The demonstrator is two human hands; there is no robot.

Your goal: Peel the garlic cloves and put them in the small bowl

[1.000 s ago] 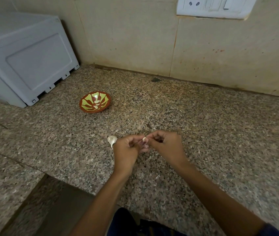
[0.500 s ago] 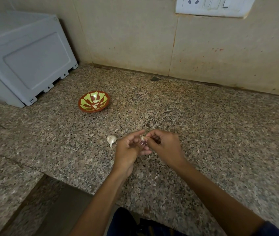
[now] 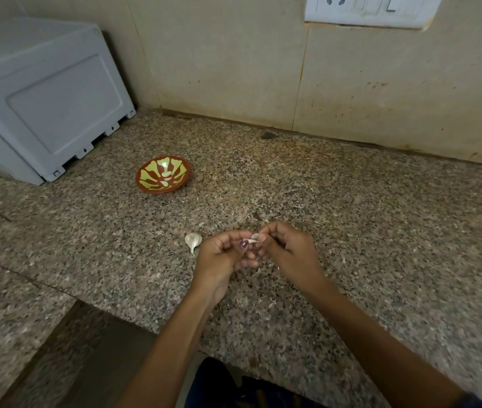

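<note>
Over the granite counter, my left hand (image 3: 222, 257) and my right hand (image 3: 285, 250) meet fingertip to fingertip. Between them they pinch a small garlic clove (image 3: 253, 238) with a pale flake of skin sticking up; most of the clove is hidden by the fingers. Just left of my left hand, an unpeeled piece of garlic (image 3: 193, 240) lies on the counter. The small bowl (image 3: 145, 184), red-brown with yellow-green pattern, stands further back on the left and holds a few peeled white cloves (image 3: 166, 174).
A grey plastic appliance (image 3: 42, 107) stands at the back left, close to the bowl. The tiled wall with a switch plate (image 3: 369, 10) closes off the back. Bits of garlic skin (image 3: 271, 305) lie near my wrists. The counter edge (image 3: 110, 315) drops off at the lower left.
My fingers have shifted slightly on the clove, and a flake of skin now stands up between the fingertips. Bowl and loose garlic have not moved.
</note>
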